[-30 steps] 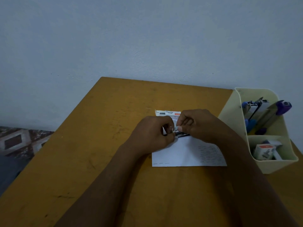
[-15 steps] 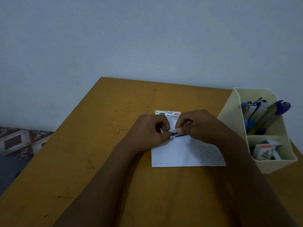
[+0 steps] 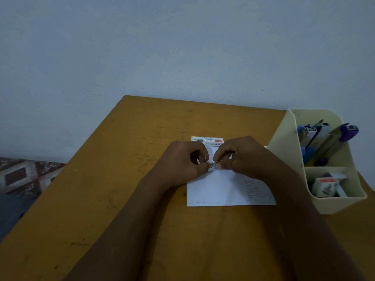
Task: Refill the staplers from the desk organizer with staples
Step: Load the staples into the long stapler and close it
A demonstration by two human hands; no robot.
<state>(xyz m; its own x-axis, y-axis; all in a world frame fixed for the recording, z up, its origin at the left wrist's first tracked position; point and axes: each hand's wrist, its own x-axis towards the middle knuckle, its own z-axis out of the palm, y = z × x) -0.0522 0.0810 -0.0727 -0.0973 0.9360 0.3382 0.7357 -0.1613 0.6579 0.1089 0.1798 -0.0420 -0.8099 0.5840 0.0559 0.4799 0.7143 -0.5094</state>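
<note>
Presently in the fingers: a small dark metal piece (image 3: 213, 164), held low over the white sheet (image 3: 229, 189); from where I stand it is too small to call a staple strip or a stapler part.
Left hand (image 3: 182, 163): fingers curled, thumb and forefinger nipping the piece's left end, the wrist low over the desk (image 3: 132, 199), I'd guess for steadiness.
Right hand (image 3: 243, 157): curled likewise, fingertips closed on the right end; the two hands nearly meet, as they do in fiddly work.
Underneath: the white sheet lies flat, probably there to catch anything that drops.
Just behind: a small printed carton (image 3: 207, 139), lettered "APLER", lies at the sheet's far edge, close enough to reach.
Off to the right: the cream desk organizer (image 3: 284, 142) stands at the desk's edge beside the right forearm.
Rear compartment: a blue stapler (image 3: 304, 131) and a purple stapler (image 3: 349, 130) stand on end, leaning, neither touched.
Front compartment: a small white box (image 3: 324, 184) with a red label, likely more staples.
How far along: early, I judge, with both staplers in the organizer.
</note>
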